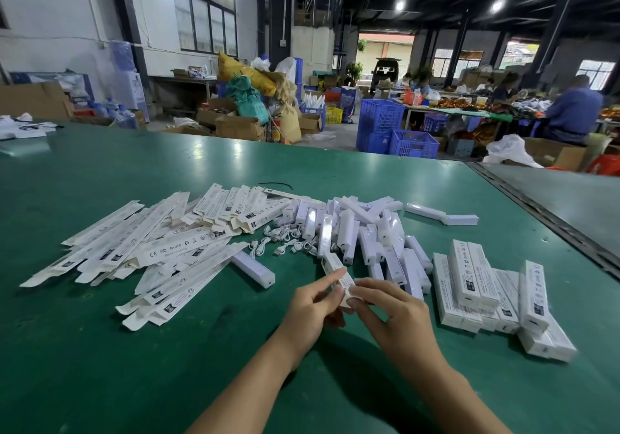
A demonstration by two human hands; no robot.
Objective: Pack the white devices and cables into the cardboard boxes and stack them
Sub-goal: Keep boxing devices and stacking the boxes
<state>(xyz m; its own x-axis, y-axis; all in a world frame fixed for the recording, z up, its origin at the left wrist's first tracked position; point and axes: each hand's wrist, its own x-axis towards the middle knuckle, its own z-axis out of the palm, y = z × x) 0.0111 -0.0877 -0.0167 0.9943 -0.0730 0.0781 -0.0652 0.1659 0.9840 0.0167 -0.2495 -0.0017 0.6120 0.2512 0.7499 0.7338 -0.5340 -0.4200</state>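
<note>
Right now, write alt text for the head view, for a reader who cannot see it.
The left hand and right hand pinch a white box at a green table. Flat boxes lie heaped on the left, loose devices and cables in the middle, packed boxes stacked on the right.

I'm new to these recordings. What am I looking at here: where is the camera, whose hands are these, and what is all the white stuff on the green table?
There is no machine here. One camera, worn on a person's head, looks forward and down at their bare hands. The left hand and the right hand together hold one small box, with the right hand's fingers at its near end. On the green table lie flat boxes on the left, a heap of white devices in the middle with cables beside it, and closed boxes stacked on the right.
</note>
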